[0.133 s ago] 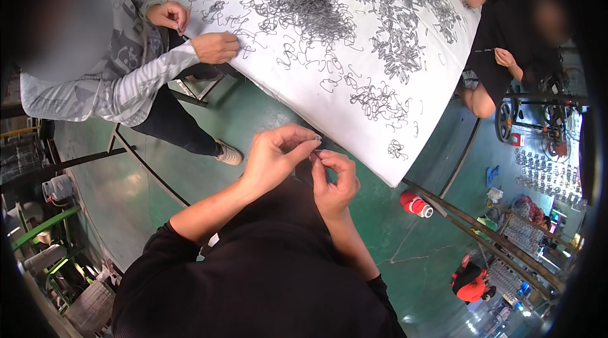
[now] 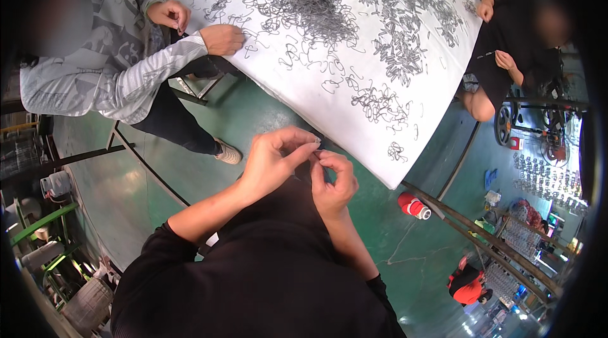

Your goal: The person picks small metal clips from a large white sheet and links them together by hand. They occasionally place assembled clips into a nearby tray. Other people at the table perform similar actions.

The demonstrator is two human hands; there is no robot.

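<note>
Just off the near edge of the white-covered table [image 2: 354, 138], my left hand [image 2: 277, 159] and my right hand [image 2: 334, 181] meet above my lap. The fingers of both are pinched, tip to tip, around something small and dark that is mostly hidden between them. On the table in front of them lie bent wire hooks: a small cluster [image 2: 396, 152] by the near corner, a looser group [image 2: 380, 105] beyond it, and a large tangled heap [image 2: 315, 5] further back. A wide spread of narrow metal links or clips [image 2: 400, 40] covers the far right part.
At the left a person in a grey patterned top [image 2: 114, 53] has one hand on the table edge. A person in black [image 2: 506, 40] sits at the right, holding a small metal piece. A red and white cylindrical object [image 2: 413, 205] is below the table's right corner, near metal rails [image 2: 487, 236].
My hands stay pinched together in nearly the same place. The left co-worker's hand on the table has shifted slightly right, and the right co-worker's upper hand has come nearer the table's edge.
</note>
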